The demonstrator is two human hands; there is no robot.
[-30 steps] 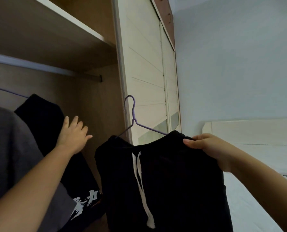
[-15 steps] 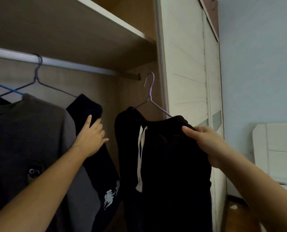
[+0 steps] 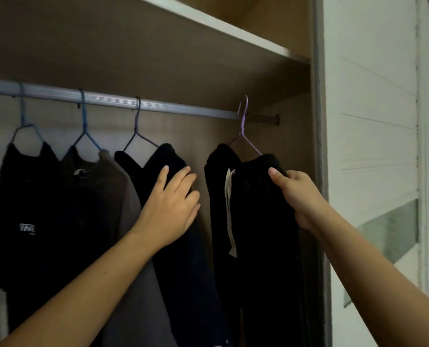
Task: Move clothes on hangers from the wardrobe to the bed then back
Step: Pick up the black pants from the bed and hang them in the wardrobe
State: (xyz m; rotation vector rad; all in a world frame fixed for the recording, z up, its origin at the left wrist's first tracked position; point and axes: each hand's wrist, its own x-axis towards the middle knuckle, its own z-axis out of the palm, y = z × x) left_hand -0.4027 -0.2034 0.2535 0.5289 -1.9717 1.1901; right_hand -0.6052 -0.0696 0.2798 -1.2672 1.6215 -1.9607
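Note:
My right hand (image 3: 294, 194) grips the top of black trousers (image 3: 256, 221) with white drawstrings, draped over a purple wire hanger (image 3: 243, 126). The hanger's hook is level with the wardrobe rail (image 3: 108, 100), near the rail's right end; whether it rests on the rail I cannot tell. My left hand (image 3: 170, 209) lies flat, fingers apart, against a black garment (image 3: 168, 161) hanging on the neighbouring hanger. Further left on the rail hang a grey top (image 3: 113, 186) and a black shirt (image 3: 28, 196) with white lettering.
A wooden shelf (image 3: 208, 21) runs above the rail. The white sliding wardrobe door (image 3: 373, 121) stands at the right, close beside my right forearm. The wardrobe's back panel shows in the gap between the two black garments.
The view has swung left from the bed into the wardrobe. My right hand carried the trousers on the hanger up to the rail. My left hand pushed the hanging black garment leftward.

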